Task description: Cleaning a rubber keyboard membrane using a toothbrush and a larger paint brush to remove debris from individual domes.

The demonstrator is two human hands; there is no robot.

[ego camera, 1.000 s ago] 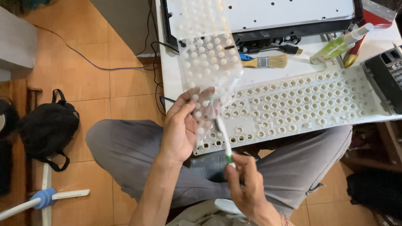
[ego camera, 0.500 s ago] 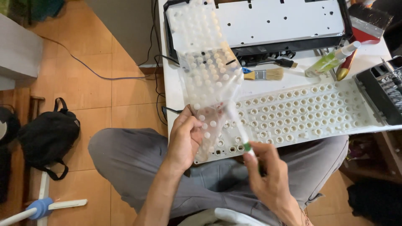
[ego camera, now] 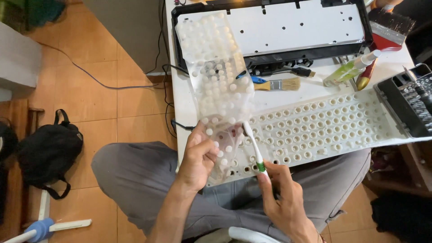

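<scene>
I sit with my knees under the edge of a white table (ego camera: pixel 310 92), looking down at my own lap in grey trousers. My left hand (ego camera: pixel 198 159) has its fingers (ego camera: pixel 211 146) closed on the lower end of a clear rubber sheet (ego camera: pixel 220 85) dotted with small white domes; the sheet rises from my grip and lies back across the table, its far end over the black keyboard case (ego camera: pixel 288 31) with its white metal plate. My right hand (ego camera: pixel 281 198) pinches the green-and-white handle of a toothbrush (ego camera: pixel 253 145) between thumb and fingers, and the brush head touches the lower edge of the sheet, just above the white key frame (ego camera: pixel 324 128) full of round holes that stretches to my right along the table's near edge.

Beyond the frame lie a small paintbrush (ego camera: pixel 279 84) with a blue handle, a green spray bottle (ego camera: pixel 348 69) and a wider brush with a red handle (ego camera: pixel 387 31). A black tray of screwdriver bits (ego camera: pixel 407 105) sits at the far right.

The floor is orange-brown tile. A black backpack (ego camera: pixel 45 150) rests on it to my left, a grey cable (ego camera: pixel 103 83) trails across the tiles, and a white pole with a blue fitting (ego camera: pixel 42 227) lies near my left knee.
</scene>
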